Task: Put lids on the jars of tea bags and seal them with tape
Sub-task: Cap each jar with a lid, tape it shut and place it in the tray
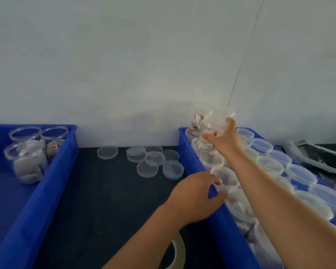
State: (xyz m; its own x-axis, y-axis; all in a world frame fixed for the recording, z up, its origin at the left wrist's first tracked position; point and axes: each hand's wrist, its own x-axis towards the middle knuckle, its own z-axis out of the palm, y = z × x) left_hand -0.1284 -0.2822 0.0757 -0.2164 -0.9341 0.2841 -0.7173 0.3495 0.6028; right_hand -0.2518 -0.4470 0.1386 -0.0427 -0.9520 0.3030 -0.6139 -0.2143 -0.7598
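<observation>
Clear tape roll [176, 254] lay nearest, untouched. Right hand [223, 141] gripped a clear plastic tea-bag jar [216, 121] above the blue plastic bin [219, 230]; left hand [194, 197] grasp undeterminable. Fetching stage; a translucent round lid [107, 152] needed next

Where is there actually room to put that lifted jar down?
The dark table between the two blue bins is bare in the middle, bordered by loose lids at the back and a tape roll in front. The left bin also has free floor in front of its open jars. The right bin is packed with lidded jars.
</observation>
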